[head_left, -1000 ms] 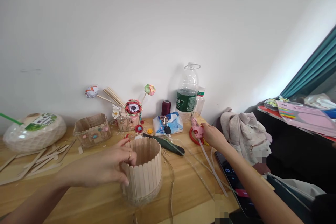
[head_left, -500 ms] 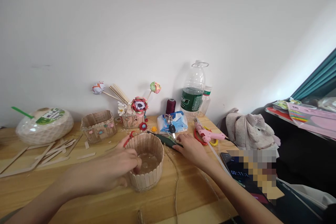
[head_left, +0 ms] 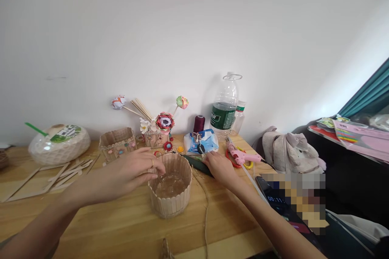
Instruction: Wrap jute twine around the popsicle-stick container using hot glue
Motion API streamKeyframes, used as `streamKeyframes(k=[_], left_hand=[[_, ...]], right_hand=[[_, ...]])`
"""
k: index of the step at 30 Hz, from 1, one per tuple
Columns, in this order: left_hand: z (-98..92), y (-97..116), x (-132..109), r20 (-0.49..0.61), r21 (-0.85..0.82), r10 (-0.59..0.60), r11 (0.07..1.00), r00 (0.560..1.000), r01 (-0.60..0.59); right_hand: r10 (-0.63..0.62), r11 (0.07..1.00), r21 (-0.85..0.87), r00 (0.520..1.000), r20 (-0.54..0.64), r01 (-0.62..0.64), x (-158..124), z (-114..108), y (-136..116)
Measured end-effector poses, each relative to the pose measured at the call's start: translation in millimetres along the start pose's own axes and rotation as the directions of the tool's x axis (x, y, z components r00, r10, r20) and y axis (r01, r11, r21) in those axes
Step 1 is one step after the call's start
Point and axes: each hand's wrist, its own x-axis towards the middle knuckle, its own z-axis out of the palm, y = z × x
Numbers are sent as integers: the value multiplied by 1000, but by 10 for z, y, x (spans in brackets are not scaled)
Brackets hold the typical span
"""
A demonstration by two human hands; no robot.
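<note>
A round pot of wooden craft sticks with a clear inside stands upright on the table. My left hand hovers at its left rim, fingers loosely apart and fingertips over the opening, holding nothing I can see. Just beyond the pot, my right hand has its fingers curled on a long dark green tool, its kind unclear and one end hidden by the pot. Right of that hand a pink glue gun lies on red and yellow scissors. Twine runs down the table.
Behind are a tissue pack with keys, a thread spool, a large bottle and a flower-filled stick holder. Left lie a decorated stick box, loose sticks and a wrapped coconut. A phone lies right.
My left hand has come up out of the pot and its fingers have loosened. My right hand stays at the green tool. The view has shifted slightly.
</note>
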Motion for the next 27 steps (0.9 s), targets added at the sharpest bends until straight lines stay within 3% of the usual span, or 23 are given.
streamKeyframes(k=[3, 7, 11, 14, 17, 20, 24, 27], left_hand=[[-16, 39, 32, 57, -18, -4, 1000, 998, 5], [1, 96, 58, -97, -55, -52, 997, 994, 47], [69, 178, 82, -209, -214, -190, 966, 959, 145], [150, 257, 111, -208, -461, -325, 865, 923, 201], [221, 338, 128, -158, -709, -410, 680, 898, 185], [245, 417, 117, -149, -828, -413, 548, 898, 115], [251, 487, 91, -200, -855, -397, 517, 896, 38], [280, 494, 87, -147, -890, -402, 453, 904, 56]], right_hand=[[1, 999, -49, 1000, -5, -1, -22, -45, 0], [-15, 998, -64, 998, -59, 11, -50, -202, 25], [-94, 996, -7, 985, -146, 94, -135, -446, -9], [-185, 978, 59, 962, -200, 201, -314, -625, -142], [-262, 940, 146, 927, -268, 308, -553, -742, -319], [-317, 819, 356, 872, -374, 451, -747, -816, -462], [-389, 691, 549, 881, -267, 471, -870, -945, -580], [-415, 633, 646, 891, -183, 427, -896, -1025, -649]])
